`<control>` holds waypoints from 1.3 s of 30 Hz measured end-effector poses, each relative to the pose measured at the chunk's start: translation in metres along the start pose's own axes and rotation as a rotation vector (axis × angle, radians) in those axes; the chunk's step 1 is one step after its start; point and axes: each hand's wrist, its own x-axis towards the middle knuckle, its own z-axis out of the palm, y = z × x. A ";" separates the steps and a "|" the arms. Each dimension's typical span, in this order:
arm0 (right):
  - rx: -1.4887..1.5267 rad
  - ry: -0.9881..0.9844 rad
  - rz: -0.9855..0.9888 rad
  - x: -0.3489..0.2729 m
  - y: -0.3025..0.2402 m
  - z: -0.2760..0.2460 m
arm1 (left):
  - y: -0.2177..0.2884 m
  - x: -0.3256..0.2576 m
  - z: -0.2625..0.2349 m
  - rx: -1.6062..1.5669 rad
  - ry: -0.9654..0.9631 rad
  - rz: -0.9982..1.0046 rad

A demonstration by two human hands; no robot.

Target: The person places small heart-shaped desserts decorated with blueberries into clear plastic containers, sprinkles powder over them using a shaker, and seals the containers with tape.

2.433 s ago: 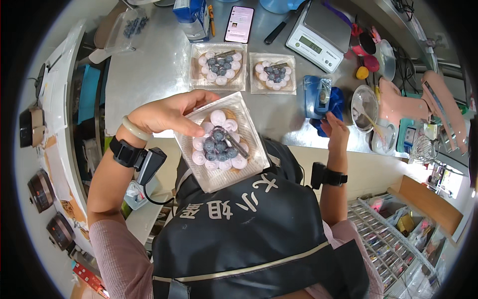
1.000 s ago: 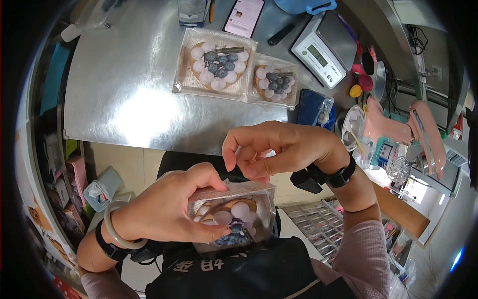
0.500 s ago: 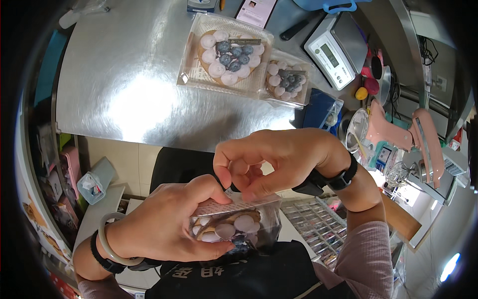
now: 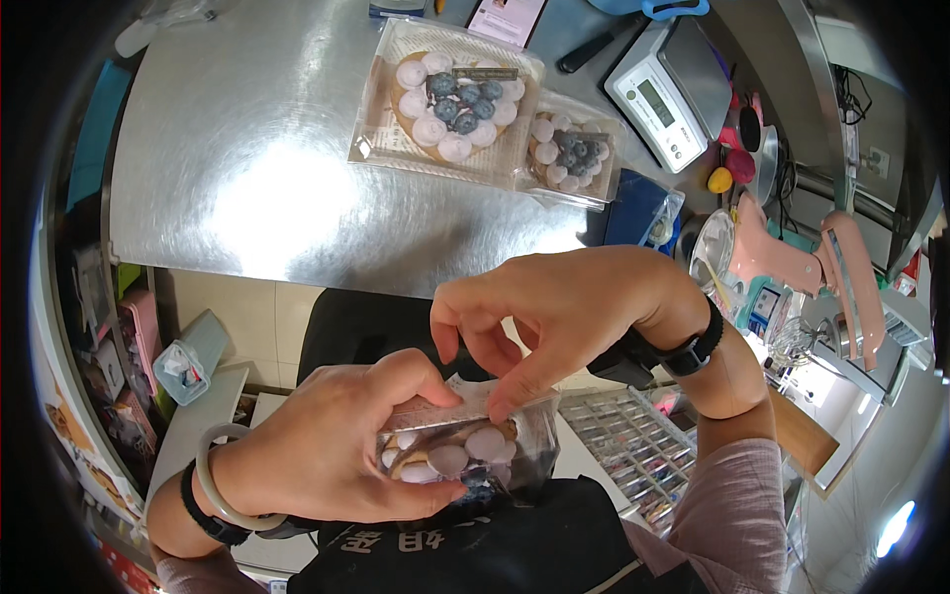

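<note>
Close to my body, my left hand [image 4: 341,436] grips a small clear plastic box [image 4: 539,445], thumb and fingers on either side. The box is tipped on edge, and inside sits a tart [image 4: 465,450] with pale piped cream dollops and dark blueberries. Newspaper-patterned paper lines the box's upper face. Over that face hovers my right hand [image 4: 554,317], its thumb tip touching the box near the edge. The other right fingers are loosely bent and apart from the thumb, with nothing seen between them.
On the metal table [image 4: 198,178] lie a large boxed blueberry tart [image 4: 371,139] and a smaller boxed one [image 4: 569,148]. A digital scale [image 4: 653,99], a phone [image 4: 505,20], a black-handled tool [image 4: 586,51] and a pink stand mixer [image 4: 772,243] stand around them. A bin [image 4: 188,361] is on the floor.
My right fingers have lifted and spread away from the thumb and box edge. The thumb has slid slightly along the box. My left hand keeps its hold.
</note>
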 end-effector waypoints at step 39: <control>0.480 -0.005 -0.036 0.000 0.034 0.009 | -0.007 -0.002 0.003 -0.235 -0.023 -0.162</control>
